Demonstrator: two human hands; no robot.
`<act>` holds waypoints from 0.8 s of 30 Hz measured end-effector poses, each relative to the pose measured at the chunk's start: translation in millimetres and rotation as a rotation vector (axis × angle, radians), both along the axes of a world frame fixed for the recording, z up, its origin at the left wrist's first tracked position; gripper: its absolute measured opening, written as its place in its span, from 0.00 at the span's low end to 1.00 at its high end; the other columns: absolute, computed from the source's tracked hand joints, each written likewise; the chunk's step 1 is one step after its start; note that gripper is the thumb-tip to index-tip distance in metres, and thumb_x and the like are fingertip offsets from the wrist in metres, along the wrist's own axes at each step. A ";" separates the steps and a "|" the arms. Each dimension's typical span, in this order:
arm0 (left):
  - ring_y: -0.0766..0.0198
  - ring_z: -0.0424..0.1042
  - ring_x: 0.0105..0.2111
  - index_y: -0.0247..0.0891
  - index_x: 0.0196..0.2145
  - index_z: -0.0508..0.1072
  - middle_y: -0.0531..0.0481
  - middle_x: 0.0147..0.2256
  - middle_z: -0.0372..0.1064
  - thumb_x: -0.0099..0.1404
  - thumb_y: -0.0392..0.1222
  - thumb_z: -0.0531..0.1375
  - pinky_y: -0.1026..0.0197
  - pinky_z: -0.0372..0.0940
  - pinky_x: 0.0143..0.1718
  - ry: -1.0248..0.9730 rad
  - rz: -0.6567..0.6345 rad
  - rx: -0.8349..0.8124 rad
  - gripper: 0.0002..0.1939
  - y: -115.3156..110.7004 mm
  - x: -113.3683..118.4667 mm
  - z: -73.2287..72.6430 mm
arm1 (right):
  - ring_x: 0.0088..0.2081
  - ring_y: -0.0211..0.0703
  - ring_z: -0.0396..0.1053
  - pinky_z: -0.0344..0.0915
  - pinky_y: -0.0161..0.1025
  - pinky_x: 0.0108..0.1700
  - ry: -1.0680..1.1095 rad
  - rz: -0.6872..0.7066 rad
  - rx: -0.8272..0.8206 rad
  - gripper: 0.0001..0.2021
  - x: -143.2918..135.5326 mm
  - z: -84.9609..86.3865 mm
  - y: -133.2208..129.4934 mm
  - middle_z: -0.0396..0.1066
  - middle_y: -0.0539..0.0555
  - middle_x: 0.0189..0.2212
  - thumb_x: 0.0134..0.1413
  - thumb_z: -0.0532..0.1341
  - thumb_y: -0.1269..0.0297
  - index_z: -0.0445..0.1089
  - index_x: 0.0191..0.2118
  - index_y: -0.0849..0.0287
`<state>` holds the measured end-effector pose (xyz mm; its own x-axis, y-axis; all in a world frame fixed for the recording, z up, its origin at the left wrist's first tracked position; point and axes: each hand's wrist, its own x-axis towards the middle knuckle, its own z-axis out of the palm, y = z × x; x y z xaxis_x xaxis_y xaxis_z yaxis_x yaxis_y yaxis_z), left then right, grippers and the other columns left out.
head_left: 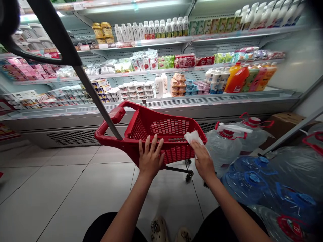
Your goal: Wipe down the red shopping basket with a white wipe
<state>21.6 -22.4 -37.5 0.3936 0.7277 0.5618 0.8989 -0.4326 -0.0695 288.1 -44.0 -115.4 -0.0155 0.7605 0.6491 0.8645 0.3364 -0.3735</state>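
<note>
In front of me stands a small red plastic shopping cart (170,126) with perforated sides and a handle on its left. My left hand (150,155) lies with fingers spread against the near side of the basket, by the rim. At the cart's right end, my right hand (203,161) grips a white cloth or tissue (193,137), which is pressed to the rim at the near corner. A grey pole with a black handle (51,30) crosses the upper left, its lower end meeting the cart near the red handle.
Behind the cart runs an open refrigerated display (161,104) with shelves of bottles, yogurt cups and packs. Large water jugs (248,179) with red or blue handles crowd the floor at right, close to my right arm. A cardboard box (285,122) sits behind them. Tiled floor (63,188) extends left.
</note>
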 end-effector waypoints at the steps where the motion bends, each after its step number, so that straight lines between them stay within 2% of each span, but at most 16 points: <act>1: 0.40 0.47 0.74 0.51 0.74 0.54 0.50 0.75 0.47 0.74 0.50 0.57 0.29 0.32 0.73 0.001 0.001 -0.005 0.34 -1.0 4.9 -0.8 | 0.73 0.47 0.53 0.52 0.56 0.74 0.000 0.038 0.004 0.49 -16.2 5.4 4.4 0.59 0.54 0.72 0.49 0.48 0.84 0.45 0.78 0.51; 5: 0.42 0.48 0.74 0.46 0.75 0.52 0.49 0.75 0.44 0.74 0.49 0.56 0.32 0.32 0.74 0.031 -0.023 -0.011 0.36 -2.5 15.6 -2.9 | 0.74 0.45 0.51 0.51 0.54 0.75 -0.030 0.208 0.009 0.48 -81.2 30.3 14.6 0.57 0.55 0.73 0.49 0.48 0.85 0.45 0.78 0.55; 7: 0.47 0.48 0.74 0.40 0.76 0.48 0.47 0.75 0.44 0.73 0.45 0.55 0.38 0.34 0.75 0.045 -0.033 -0.002 0.38 -2.7 13.3 -0.6 | 0.74 0.45 0.51 0.51 0.54 0.75 -0.040 0.259 0.017 0.47 -95.0 37.6 16.1 0.57 0.56 0.73 0.51 0.48 0.85 0.44 0.77 0.56; 9: 0.53 0.49 0.74 0.34 0.76 0.46 0.44 0.75 0.44 0.73 0.42 0.54 0.47 0.38 0.76 0.063 -0.043 0.015 0.39 -3.4 5.6 5.5 | 0.74 0.45 0.52 0.50 0.55 0.75 -0.054 0.274 0.029 0.46 -89.2 37.9 17.1 0.58 0.55 0.72 0.51 0.47 0.85 0.47 0.77 0.56; 11: 0.55 0.49 0.74 0.33 0.75 0.51 0.43 0.75 0.43 0.73 0.40 0.54 0.51 0.40 0.75 0.071 -0.040 0.043 0.36 -4.3 -6.3 14.8 | 0.73 0.44 0.54 0.49 0.56 0.75 -0.063 0.250 0.035 0.46 -67.8 32.4 18.5 0.60 0.55 0.71 0.50 0.46 0.85 0.51 0.76 0.55; 14: 0.49 0.48 0.74 0.42 0.71 0.61 0.44 0.75 0.43 0.73 0.42 0.57 0.41 0.37 0.75 0.032 0.028 0.112 0.31 -5.0 -25.7 28.9 | 0.73 0.44 0.54 0.48 0.57 0.75 -0.038 0.161 0.009 0.46 -27.8 20.4 21.3 0.61 0.54 0.70 0.49 0.47 0.85 0.53 0.75 0.53; 17: 0.45 0.54 0.72 0.46 0.68 0.67 0.44 0.73 0.53 0.73 0.42 0.57 0.32 0.30 0.74 -0.004 0.069 0.150 0.27 -4.4 -34.9 34.9 | 0.73 0.46 0.54 0.50 0.58 0.75 0.011 0.078 -0.016 0.45 -7.0 13.3 25.4 0.62 0.53 0.70 0.51 0.48 0.84 0.54 0.75 0.51; 20: 0.45 0.62 0.68 0.42 0.65 0.71 0.43 0.67 0.66 0.73 0.42 0.57 0.32 0.27 0.74 -0.037 0.072 0.158 0.25 -4.0 -29.3 32.3 | 0.72 0.47 0.56 0.52 0.58 0.74 0.056 0.065 -0.021 0.42 -20.6 16.6 30.0 0.64 0.54 0.69 0.52 0.48 0.82 0.58 0.73 0.52; 22: 0.45 0.64 0.67 0.41 0.65 0.71 0.43 0.65 0.68 0.72 0.41 0.57 0.33 0.27 0.75 -0.061 0.078 0.169 0.25 -4.7 -22.2 29.7 | 0.72 0.46 0.56 0.52 0.57 0.74 0.071 0.121 -0.021 0.42 -47.0 25.4 31.8 0.65 0.55 0.68 0.51 0.48 0.83 0.59 0.73 0.55; 24: 0.46 0.64 0.67 0.40 0.67 0.68 0.43 0.67 0.66 0.70 0.38 0.57 0.33 0.26 0.75 -0.070 0.077 0.167 0.28 -6.5 -16.8 28.7 | 0.72 0.45 0.56 0.50 0.56 0.75 0.088 0.215 -0.016 0.43 -81.9 39.1 31.5 0.64 0.55 0.69 0.49 0.48 0.83 0.59 0.73 0.57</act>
